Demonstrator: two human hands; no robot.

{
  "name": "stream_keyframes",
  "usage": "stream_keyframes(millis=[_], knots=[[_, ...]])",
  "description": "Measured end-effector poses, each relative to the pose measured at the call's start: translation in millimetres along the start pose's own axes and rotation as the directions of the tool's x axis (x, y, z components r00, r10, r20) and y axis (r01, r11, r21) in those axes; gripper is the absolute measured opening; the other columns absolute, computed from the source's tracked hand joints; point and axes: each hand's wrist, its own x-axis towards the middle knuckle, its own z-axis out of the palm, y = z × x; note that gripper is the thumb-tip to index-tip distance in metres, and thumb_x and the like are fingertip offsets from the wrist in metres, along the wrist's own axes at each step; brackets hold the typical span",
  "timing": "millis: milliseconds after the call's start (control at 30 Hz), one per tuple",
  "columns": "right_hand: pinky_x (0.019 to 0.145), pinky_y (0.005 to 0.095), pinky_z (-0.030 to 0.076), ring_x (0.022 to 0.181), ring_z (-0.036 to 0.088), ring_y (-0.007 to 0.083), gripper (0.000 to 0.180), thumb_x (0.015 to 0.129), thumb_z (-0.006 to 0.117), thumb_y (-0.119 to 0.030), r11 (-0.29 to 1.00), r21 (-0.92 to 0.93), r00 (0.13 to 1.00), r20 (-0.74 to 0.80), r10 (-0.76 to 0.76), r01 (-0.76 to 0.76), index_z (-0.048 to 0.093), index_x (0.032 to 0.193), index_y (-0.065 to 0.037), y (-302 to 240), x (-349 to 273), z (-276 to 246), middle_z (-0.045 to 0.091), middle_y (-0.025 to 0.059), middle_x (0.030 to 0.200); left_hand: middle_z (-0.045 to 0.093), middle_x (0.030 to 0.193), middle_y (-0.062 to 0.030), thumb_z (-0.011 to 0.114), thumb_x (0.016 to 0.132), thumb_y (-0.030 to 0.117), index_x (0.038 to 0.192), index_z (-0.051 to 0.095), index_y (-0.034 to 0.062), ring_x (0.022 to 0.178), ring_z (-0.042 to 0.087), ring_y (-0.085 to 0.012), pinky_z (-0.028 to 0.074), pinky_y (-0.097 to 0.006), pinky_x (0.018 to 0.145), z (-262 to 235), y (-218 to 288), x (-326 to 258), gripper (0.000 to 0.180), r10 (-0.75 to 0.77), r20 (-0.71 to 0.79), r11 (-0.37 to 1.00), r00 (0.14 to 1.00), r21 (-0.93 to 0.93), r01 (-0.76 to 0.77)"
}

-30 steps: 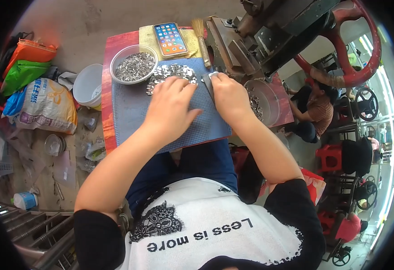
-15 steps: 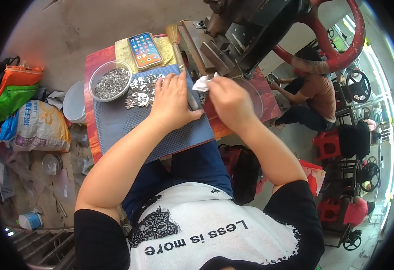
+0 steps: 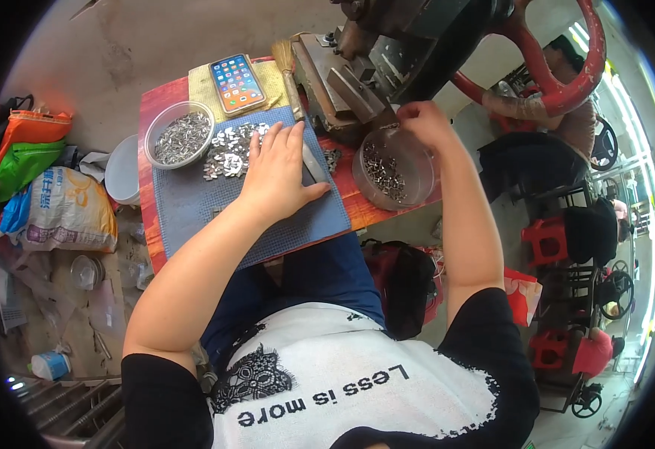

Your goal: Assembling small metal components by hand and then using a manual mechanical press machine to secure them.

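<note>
My left hand (image 3: 276, 173) rests palm down with its fingers stretched over the blue textured mat (image 3: 193, 213). Beside its fingertips lies a loose pile of small flat silvery metal pieces (image 3: 228, 156). A flat grey metal tool (image 3: 314, 166) lies by its thumb. My right hand (image 3: 426, 126) has curled fingers at the far side of a round clear tub (image 3: 360, 185), which holds small dark metal pieces (image 3: 384, 170). What those fingers hold, if anything, is hidden. To the left stands another clear tub (image 3: 150, 147) full of slim silvery pieces (image 3: 184, 138).
A lit phone (image 3: 237, 84) lies on a yellow cloth (image 3: 201, 91) at the back. Next to it is a straw brush (image 3: 285, 66). A heavy press (image 3: 357, 93) with a red handwheel (image 3: 540, 108) stands behind the tub. Bags (image 3: 58, 209) lie left; a seated person (image 3: 570, 82) is at right.
My right hand has moved right and slightly back, uncovering the tub of dark pieces. The crumpled white thing in its fingers no longer shows. My left hand has shifted slightly left.
</note>
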Motion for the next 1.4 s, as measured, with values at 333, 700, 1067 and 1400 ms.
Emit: stream_keyframes(millis=[333,700,1067,1400], knots=[[0.076,0.0359,0.053,0.082,0.068,0.0214,0.03,0.081,0.061,-0.014,0.998,-0.069,0.997,0.076,0.015,-0.01,0.072,0.108,-0.006,-7.5,-9.1,-16.3,0.072,0.0114,0.086,0.059,0.127,-0.0214,0.08,0.079,0.023,0.126,0.06,-0.0015,0.127,0.049,-0.0375,0.039,-0.044,0.108,-51.0,-41.3,-60.4,0.057,0.005,-0.263,0.967,0.965,-0.245,-0.072],[0.077,0.0366,0.054,0.084,0.068,0.0302,0.015,0.084,0.072,-0.009,0.889,-0.04,0.881,-0.122,-0.458,0.456,0.074,0.097,-0.002,-150.7,-76.8,107.7,0.069,0.0134,0.091,0.065,0.097,-0.0052,0.08,0.078,0.018,0.095,0.073,0.0073,0.103,0.056,-0.0274,0.041,-0.041,0.093,-41.5,-55.6,-104.1,0.021,-0.127,-0.174,0.966,0.977,-0.246,0.082],[0.08,0.041,0.053,0.09,0.064,0.0319,0.009,0.084,0.071,-0.011,0.855,-0.064,0.853,-0.061,-0.518,0.514,0.073,0.09,-0.004,-141.7,-64.6,124.8,0.065,0.0111,0.09,0.063,0.1,-0.007,0.079,0.074,0.012,0.086,0.075,0.0085,0.103,0.058,-0.0269,0.049,-0.041,0.087,-28.6,-52.1,-39.1,0.013,0.004,-0.272,0.978,0.962,-0.201,-0.06],[0.079,0.0319,0.053,0.092,0.065,0.0236,0.015,0.078,0.076,-0.001,0.704,0.319,0.755,-0.06,-0.653,0.635,0.072,0.093,-0.003,-141.5,-109.8,103.6,0.066,0.008,0.097,0.063,0.102,-0.0115,0.074,0.08,0.01,0.089,0.07,0.0022,0.102,0.058,-0.0322,0.048,-0.041,0.09,-22.3,-53.1,-22.1,0.013,0.05,-0.231,0.995,0.972,-0.076,-0.069]])
